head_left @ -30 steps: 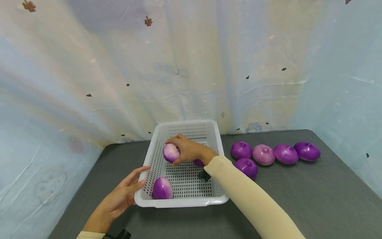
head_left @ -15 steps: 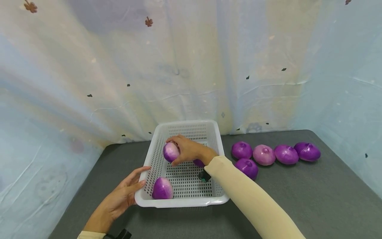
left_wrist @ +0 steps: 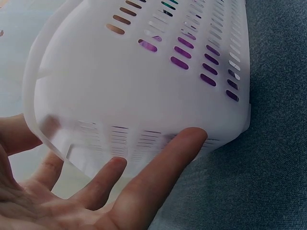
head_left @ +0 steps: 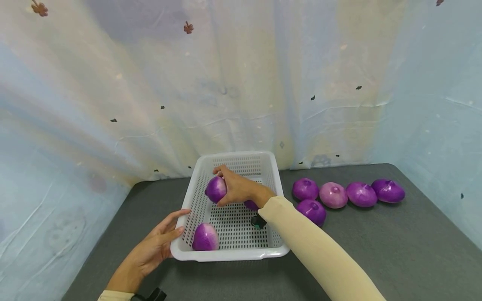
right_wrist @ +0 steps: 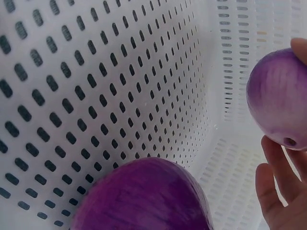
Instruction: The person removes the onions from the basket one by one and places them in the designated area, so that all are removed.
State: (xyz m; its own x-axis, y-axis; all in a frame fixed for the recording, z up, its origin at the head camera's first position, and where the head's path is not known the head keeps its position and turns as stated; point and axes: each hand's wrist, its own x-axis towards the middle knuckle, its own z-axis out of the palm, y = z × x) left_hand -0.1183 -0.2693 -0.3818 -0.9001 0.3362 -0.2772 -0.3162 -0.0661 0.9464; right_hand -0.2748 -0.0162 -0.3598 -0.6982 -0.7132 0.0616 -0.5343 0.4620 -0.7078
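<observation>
In the head view, my right hand (head_left: 237, 188) holds a purple toy onion (head_left: 216, 190) between thumb and fingers, in the far left part of a white perforated plastic basket (head_left: 229, 254). The right wrist view shows the held onion (right_wrist: 276, 96) with a small dark hole underneath. My left hand (head_left: 150, 246) grips the basket's left side near its front corner, and the left wrist view has several fingers (left_wrist: 163, 172) against the outer wall. A purple and white onion (head_left: 205, 237) lies in the front left corner. Another purple onion (head_left: 250, 205) is partly hidden under my right wrist.
To the right of the basket, a row of purple onions (head_left: 361, 194) lies on the dark grey table (head_left: 376, 251). One more onion (head_left: 311, 211) sits in front of the row, close to the basket. A patterned curtain (head_left: 241, 83) hangs behind.
The onion in my right hand has turned: its pale side faced the head camera before, and now a darker purple side does. My left hand and the basket have stayed put.
</observation>
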